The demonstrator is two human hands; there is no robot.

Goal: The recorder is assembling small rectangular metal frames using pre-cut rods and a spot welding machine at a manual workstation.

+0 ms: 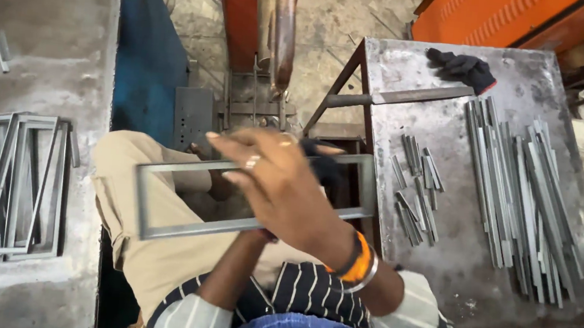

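right hand [283, 184] over frame [179, 228], left hand hidden (mostly)
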